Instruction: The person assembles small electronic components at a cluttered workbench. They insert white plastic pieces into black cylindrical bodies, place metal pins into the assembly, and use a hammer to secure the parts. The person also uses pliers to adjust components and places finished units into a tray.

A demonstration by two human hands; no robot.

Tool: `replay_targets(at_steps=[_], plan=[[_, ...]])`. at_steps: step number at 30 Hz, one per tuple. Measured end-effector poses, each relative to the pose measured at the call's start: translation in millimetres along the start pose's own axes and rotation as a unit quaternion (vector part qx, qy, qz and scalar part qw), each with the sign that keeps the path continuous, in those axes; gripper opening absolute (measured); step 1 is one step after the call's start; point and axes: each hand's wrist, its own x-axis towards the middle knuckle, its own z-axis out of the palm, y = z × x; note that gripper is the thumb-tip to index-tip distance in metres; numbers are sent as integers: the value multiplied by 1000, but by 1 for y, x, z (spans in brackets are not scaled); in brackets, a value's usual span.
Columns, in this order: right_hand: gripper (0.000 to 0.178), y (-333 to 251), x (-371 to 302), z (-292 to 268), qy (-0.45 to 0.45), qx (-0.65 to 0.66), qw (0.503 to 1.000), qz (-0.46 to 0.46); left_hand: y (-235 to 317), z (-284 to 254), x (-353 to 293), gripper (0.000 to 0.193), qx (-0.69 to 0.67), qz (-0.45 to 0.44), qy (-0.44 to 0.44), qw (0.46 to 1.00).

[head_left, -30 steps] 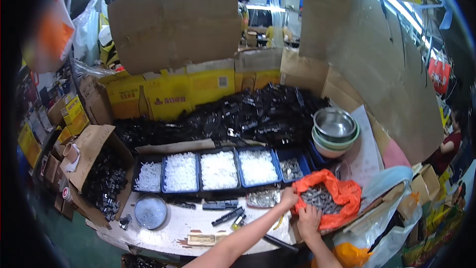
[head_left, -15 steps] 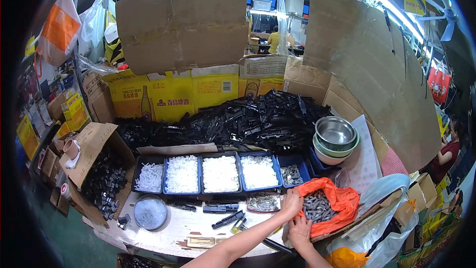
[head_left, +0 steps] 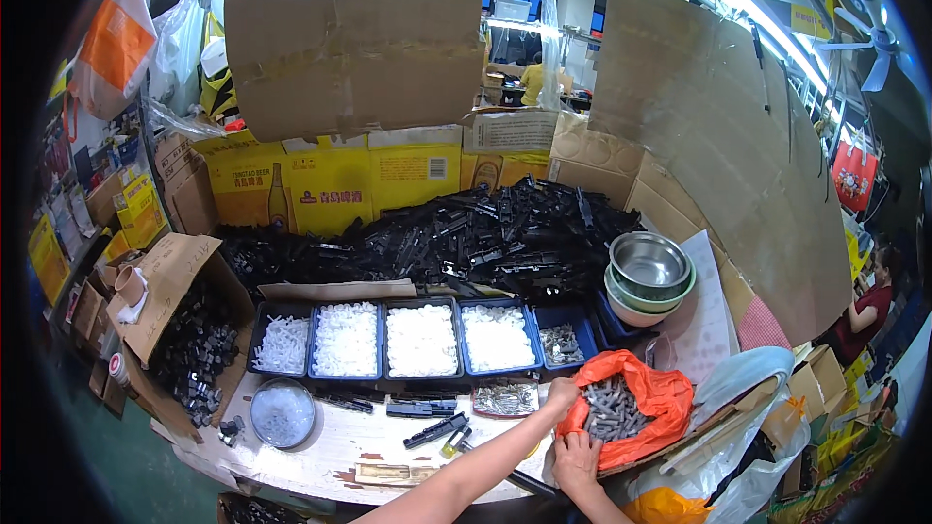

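Left hand [head_left: 560, 396] and right hand [head_left: 577, 461] rest against the left side of the bag [head_left: 677, 398], presumably steadying its mouth; finger closure cannot be determined. Inside lie grey parts [head_left: 614, 409]. It sits right on the worktop [head_left: 349, 437], near the trays [head_left: 561, 316], likely for reach.

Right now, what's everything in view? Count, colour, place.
orange bag: one, orange-red, table's right end
grey pieces: many, grey, inside it
bins: five in a row, blue, mid-table
white pieces: many, white, left four bins
black parts: heap, black, behind bins
bowls: three visible, silver, green, cream, behind bag
round dish: one, grey, table's front left
cardboard box: one, brown, table's left end
big cardboard sheets: two, brown, upright behind
cartons: several, yellow, behind heap
people: two, yellow and dark-red tops, background
left hand: one, bare, at bag's left rim
right hand: one, bare, at bag's near side
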Motion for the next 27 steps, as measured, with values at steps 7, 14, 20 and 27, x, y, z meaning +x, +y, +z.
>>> replay_targets(at_steps=[7, 14, 20, 27], plan=[[21, 1, 0, 4, -43, 10, 999, 23, 69, -12, -63, 21, 354, 192, 88, 911], [19, 0, 0, -9, -6, 28, 999, 30, 61, 2, -62, 22, 294, 161, 58, 940], [27, 1, 2, -6, -44, 34, 998, 23, 51, -19, -38, 15, -18, -9, -54, 998], [22, 4, -2, -7, 0, 8, 1000, 21, 85, -12, -85, 28, 408, 296, 84, 860]])
